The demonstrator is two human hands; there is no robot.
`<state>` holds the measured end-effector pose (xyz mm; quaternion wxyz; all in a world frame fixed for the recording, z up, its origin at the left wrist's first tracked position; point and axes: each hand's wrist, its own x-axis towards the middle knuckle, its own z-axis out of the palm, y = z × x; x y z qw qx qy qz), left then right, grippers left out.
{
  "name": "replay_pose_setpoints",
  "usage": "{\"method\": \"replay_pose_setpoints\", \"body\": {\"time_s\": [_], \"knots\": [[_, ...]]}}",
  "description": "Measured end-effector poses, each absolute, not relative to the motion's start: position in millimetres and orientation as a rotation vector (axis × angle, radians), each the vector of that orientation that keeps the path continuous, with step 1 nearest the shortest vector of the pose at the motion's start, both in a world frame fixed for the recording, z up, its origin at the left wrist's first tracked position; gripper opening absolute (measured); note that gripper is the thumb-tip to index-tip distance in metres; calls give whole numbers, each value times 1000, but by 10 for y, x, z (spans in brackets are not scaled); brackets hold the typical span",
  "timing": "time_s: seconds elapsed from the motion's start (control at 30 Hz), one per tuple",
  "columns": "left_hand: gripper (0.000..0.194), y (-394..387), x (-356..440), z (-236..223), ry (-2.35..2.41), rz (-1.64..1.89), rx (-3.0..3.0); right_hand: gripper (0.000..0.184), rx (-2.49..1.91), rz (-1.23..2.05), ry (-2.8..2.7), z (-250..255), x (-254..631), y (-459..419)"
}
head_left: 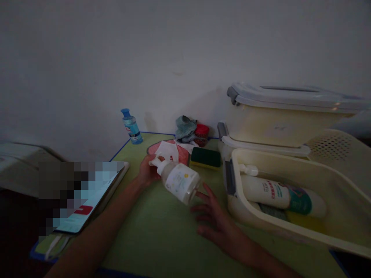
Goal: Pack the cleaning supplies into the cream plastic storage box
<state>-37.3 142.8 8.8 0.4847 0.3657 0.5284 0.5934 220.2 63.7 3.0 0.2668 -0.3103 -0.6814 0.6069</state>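
A clear pump bottle (pixel 181 180) with a white label is tilted over the green table, its pump head to the upper left and its base to the lower right. My left hand (pixel 148 172) is closed around the pump end. Just beside the base is my right hand (pixel 213 220), fingers spread; the index fingertip is at the base, and I cannot tell whether it touches. Behind the bottle lies a red and white cloth (pixel 166 148). A green and yellow sponge (pixel 205 157) rests to the right of it.
An open cream bin (pixel 278 231) at right holds a white pump bottle (pixel 265 189) and other items. Behind it stands a lidded box (pixel 272 123). A blue bottle (pixel 132 129), a grey cloth (pixel 185 128) and a red-lidded jar (pixel 202 134) stand near the wall. A tablet (pixel 87 208) is at left.
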Motion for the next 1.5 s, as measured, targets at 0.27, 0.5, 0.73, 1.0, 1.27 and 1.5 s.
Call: {"method": "replay_pose_setpoints", "body": {"time_s": [0.27,0.5,0.73,1.0,1.27,1.5], "knots": [[40,1305,-222,141,1113,1048,896,88,-585,1954,-1428,21,1924,609],[40,1292,-136,199,1063,1157,892,85,-578,1820,-1386,51,1849,512],[66,1037,-166,535,821,982,1174,96,-597,1568,-1454,295,1789,377],[73,707,155,769,681,1107,1203,105,-665,1313,-1775,897,2060,291],[62,947,902,1408,717,1185,1189,85,-944,604,-2137,1369,2691,487],[59,1261,1416,1422,630,1153,1401,51,-1144,314,-1999,1445,3465,764]]}}
